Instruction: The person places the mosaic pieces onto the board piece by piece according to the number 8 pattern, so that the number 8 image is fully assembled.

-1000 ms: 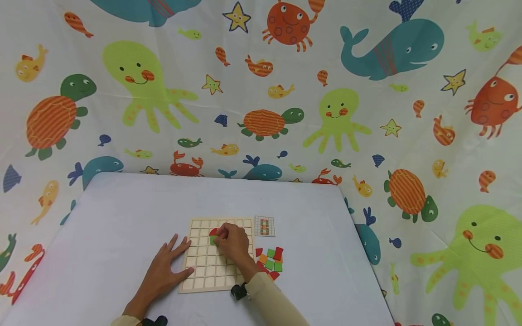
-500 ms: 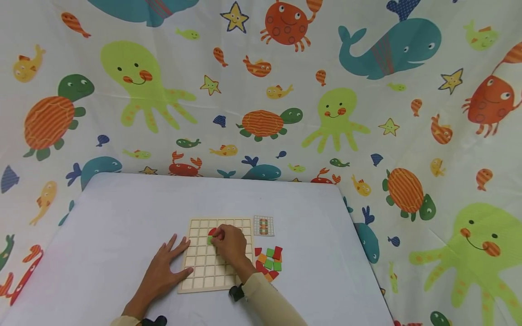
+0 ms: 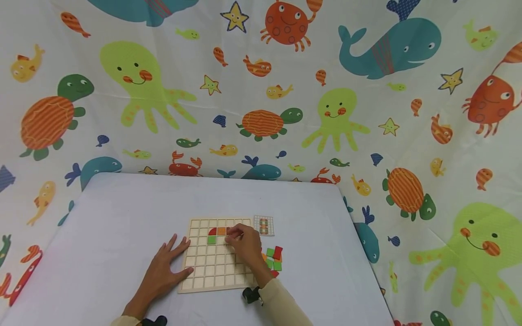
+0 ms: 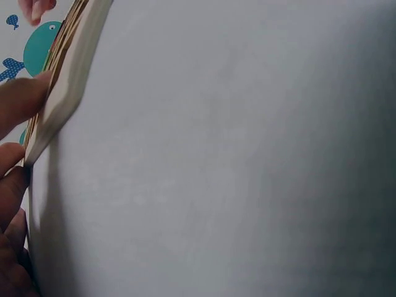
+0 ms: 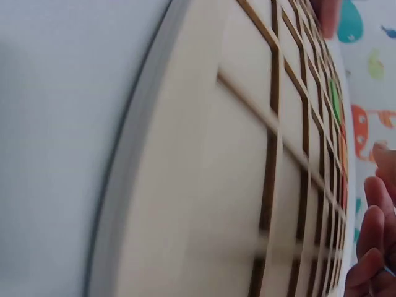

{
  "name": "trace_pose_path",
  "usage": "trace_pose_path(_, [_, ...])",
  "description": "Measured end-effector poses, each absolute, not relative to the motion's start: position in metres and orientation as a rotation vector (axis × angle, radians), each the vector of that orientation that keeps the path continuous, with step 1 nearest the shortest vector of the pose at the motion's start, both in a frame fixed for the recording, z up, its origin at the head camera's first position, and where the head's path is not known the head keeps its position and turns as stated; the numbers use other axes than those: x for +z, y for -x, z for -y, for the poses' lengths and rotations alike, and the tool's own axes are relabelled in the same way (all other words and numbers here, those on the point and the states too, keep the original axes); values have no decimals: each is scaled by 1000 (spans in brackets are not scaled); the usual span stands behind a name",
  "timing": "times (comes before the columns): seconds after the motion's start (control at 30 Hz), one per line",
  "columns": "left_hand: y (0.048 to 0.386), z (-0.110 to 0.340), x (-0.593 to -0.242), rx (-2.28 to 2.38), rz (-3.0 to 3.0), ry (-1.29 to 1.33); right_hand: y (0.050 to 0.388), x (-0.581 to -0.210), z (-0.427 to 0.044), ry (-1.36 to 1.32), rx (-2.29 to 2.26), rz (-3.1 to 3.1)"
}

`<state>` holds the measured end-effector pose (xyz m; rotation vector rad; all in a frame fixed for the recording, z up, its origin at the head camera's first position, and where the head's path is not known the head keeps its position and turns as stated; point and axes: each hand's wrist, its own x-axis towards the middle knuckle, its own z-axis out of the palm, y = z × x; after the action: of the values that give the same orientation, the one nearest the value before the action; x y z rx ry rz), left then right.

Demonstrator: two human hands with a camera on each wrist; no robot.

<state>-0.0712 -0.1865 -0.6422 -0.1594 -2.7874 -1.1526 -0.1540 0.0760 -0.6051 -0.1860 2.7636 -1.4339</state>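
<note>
A wooden grid board [image 3: 201, 273] lies on the white table. My left hand [image 3: 164, 271] rests at its left edge, thumb and fingers spread; the left wrist view shows these fingers [image 4: 25, 102] against the board's side. In the upper part of the grid sit a rounded red tile [image 3: 212, 232], an orange tile [image 3: 221, 231] and a green tile [image 3: 211, 240] below the red one. My right hand [image 3: 248, 246] hovers over the board with loosely bent fingers, its fingertips beside another red tile [image 3: 228, 230], which they partly cover. Nothing shows between those fingers.
A small card [image 3: 263, 225] with a printed coloured pattern lies off the board's upper right corner. Several loose red, orange and green tiles [image 3: 278, 252] lie right of the board, partly hidden by my right hand. Behind the table hangs a sea-animal curtain [image 3: 261, 90].
My right hand has moved right from beside the green tile, uncovering that tile, the orange tile and part of the second red one. My left hand has stayed at the board's edge.
</note>
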Motion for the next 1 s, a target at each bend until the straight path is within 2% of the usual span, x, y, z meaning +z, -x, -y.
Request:
trace_pose_path(0.63, [71,186,-643,-1159,2798,159,140,-607,-185,-161,-1398,-2825])
trace_pose_path(1.0, [71,186,-643,-1142,2794,163,132,-605,-210,-65,-1178,-2759])
